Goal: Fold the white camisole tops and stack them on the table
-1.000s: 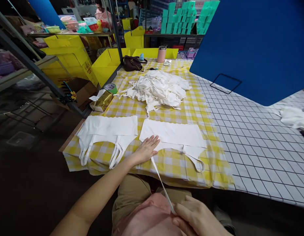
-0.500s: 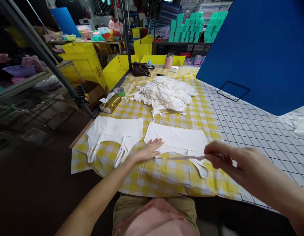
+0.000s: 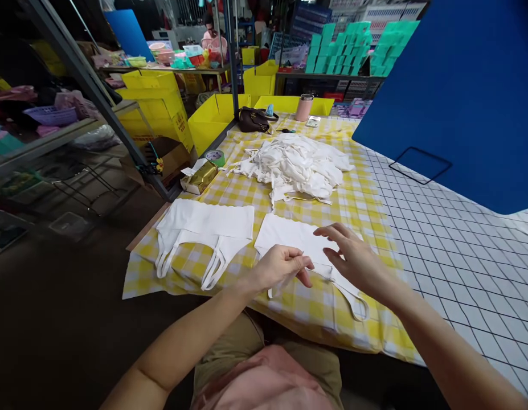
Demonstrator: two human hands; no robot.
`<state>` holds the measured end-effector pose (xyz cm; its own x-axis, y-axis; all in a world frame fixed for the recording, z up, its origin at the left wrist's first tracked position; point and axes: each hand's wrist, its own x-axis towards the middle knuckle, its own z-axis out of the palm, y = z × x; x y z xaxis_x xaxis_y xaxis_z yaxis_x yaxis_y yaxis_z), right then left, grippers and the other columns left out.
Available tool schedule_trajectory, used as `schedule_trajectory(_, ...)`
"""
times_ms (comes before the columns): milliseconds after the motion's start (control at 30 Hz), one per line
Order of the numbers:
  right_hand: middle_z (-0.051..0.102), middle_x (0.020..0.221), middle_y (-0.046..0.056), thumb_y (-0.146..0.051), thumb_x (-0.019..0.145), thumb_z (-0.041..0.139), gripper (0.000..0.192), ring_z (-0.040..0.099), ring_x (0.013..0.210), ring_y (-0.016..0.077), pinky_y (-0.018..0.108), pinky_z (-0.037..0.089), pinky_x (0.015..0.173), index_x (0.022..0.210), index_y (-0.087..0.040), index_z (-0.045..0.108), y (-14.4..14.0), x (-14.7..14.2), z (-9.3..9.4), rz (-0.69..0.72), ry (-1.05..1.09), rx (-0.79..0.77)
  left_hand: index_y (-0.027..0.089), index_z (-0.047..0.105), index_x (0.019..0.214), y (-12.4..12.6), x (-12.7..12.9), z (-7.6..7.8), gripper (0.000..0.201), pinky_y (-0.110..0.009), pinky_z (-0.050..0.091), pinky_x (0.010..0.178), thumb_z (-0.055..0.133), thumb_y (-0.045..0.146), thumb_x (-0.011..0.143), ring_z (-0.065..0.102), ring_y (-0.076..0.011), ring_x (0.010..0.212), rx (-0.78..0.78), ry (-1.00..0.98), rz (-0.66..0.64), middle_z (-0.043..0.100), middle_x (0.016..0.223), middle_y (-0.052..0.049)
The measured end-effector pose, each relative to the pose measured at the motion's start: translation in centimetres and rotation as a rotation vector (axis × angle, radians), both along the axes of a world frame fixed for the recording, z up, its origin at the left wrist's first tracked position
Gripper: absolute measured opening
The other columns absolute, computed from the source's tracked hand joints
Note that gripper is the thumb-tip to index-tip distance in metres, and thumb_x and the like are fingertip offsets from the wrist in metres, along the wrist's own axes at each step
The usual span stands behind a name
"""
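A white camisole top (image 3: 289, 230) lies flat on the checked cloth in front of me, its straps toward my body. My left hand (image 3: 285, 266) is over its lower left edge, fingers pinched on a white strap (image 3: 284, 283) that is partly hidden beneath. Above the top's right part is my right hand (image 3: 353, 253), fingers bent and apart with nothing between them. The top's other strap (image 3: 361, 307) curves down below that hand. To the left lies a second white camisole top (image 3: 208, 222), spread flat with its straps hanging toward the near table edge.
Farther back sits a heap of white garments (image 3: 300, 162). A gold packet (image 3: 200, 177), green tape (image 3: 215, 158), dark bag (image 3: 254, 119) and pink bottle (image 3: 304, 107) stand around it. A large blue board (image 3: 451, 102) rises at right; a metal post (image 3: 232, 62) is behind.
My right hand has let go of the strap it pulled out to the right and moved left over the top. My left hand has lifted off the fabric and closed in a pinch.
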<state>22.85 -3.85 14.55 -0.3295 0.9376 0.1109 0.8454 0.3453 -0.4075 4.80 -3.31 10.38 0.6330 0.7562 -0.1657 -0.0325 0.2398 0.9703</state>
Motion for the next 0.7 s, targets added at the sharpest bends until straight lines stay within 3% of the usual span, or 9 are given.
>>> schedule_trajectory(133,0.057,0.095,0.008,-0.020,0.082,0.045,0.030,0.059,0.077,0.0169,0.026,0.046,0.058,0.111,-0.020,0.051,-0.9,-0.7,-3.1,0.076,-0.023,0.082,0.011,0.062,0.079,-0.2,-0.4,-1.1,0.044,-0.023,0.043,0.065,0.053,0.054,0.078,0.057,-0.0110,0.056,-0.026,0.007,0.008,0.065,0.057,-0.004)
schedule_trajectory(267,0.058,0.075,0.005,-0.015,0.084,0.039,0.021,0.055,0.065,0.0147,0.023,0.040,0.054,0.084,-0.019,0.060,-1.5,-2.1,-5.1,0.112,-0.070,0.191,0.011,0.062,0.079,-0.2,-0.6,-1.6,0.041,-0.025,0.044,0.071,0.051,0.049,0.082,0.059,-0.0125,0.061,-0.022,0.028,-0.055,0.064,0.057,-0.003)
schedule_trajectory(367,0.059,0.071,0.004,-0.011,0.082,0.036,0.026,0.053,0.060,0.0128,0.023,0.039,0.054,0.076,-0.018,0.061,-1.1,-2.3,-6.2,0.056,0.074,0.153,0.011,0.062,0.085,0.7,-0.9,-2.5,0.035,-0.025,0.045,0.069,0.048,0.043,0.085,0.059,-0.0129,0.064,0.052,0.116,-0.043,0.064,0.063,-0.003)
schedule_trajectory(500,0.063,0.069,0.003,-0.019,0.077,0.042,0.021,0.054,0.057,0.0132,0.025,0.043,0.055,0.078,-0.018,0.063,0.1,-1.8,-8.1,-0.183,0.428,-0.072,0.015,0.063,0.091,3.3,-1.8,-4.8,0.016,-0.029,0.043,0.079,0.060,0.023,0.077,0.056,-0.0169,0.086,0.505,0.510,0.131,0.063,0.089,-0.004)
schedule_trajectory(600,0.061,0.065,0.002,-0.026,0.070,0.048,0.019,0.055,0.052,0.0137,0.028,0.046,0.052,0.078,-0.016,0.062,1.0,-1.7,-9.6,-0.350,0.670,-0.302,0.017,0.063,0.094,5.1,-2.0,-6.6,0.019,-0.032,0.041,0.085,0.063,0.017,0.075,0.051,-0.0199,0.095,0.852,0.732,0.025,0.059,0.097,-0.005)
schedule_trajectory(700,0.060,0.065,0.002,-0.029,0.065,0.052,0.020,0.056,0.054,0.0145,0.029,0.047,0.054,0.076,-0.015,0.060,1.4,-1.9,-10.7,-0.402,0.811,-0.402,0.016,0.064,0.096,6.2,-1.5,-7.5,0.020,-0.030,0.042,0.083,0.064,0.019,0.076,0.050,-0.0195,0.094,1.027,0.813,-0.102,0.058,0.098,-0.005)
